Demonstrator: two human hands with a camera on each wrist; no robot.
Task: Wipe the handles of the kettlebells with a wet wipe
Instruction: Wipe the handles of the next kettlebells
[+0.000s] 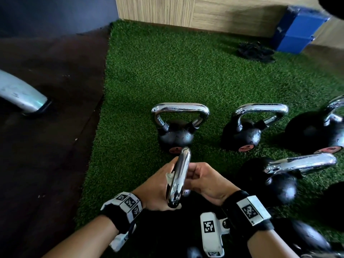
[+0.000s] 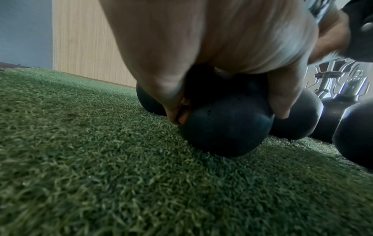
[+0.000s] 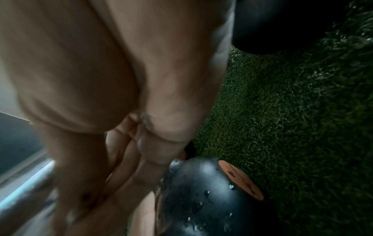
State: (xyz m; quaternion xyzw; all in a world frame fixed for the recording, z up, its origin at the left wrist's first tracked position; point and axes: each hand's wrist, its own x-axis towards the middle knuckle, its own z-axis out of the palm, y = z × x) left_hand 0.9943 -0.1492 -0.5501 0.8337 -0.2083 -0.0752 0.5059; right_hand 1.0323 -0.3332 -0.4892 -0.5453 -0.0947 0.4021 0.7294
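The chrome handle (image 1: pixel 179 176) stands up between both hands, near the front of the turf (image 1: pixel 149 71). It looks heavy, stiff and slippery. The left hand (image 1: pixel 158 189) presses a wipe (image 1: pixel 169 176) on it; the right hand (image 1: pixel 204 181) curls around its other side.

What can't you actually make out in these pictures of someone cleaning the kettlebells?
- Wet wipe: head view shows only a pale scrap; the left hand and chrome handle hide the rest.
- That kettlebell's body: head view, hidden beneath both hands and wrist cameras.
- Right hand fingertips: right wrist view, blurred and dark.
- Rightmost kettlebell: cut off by the head view's edge.
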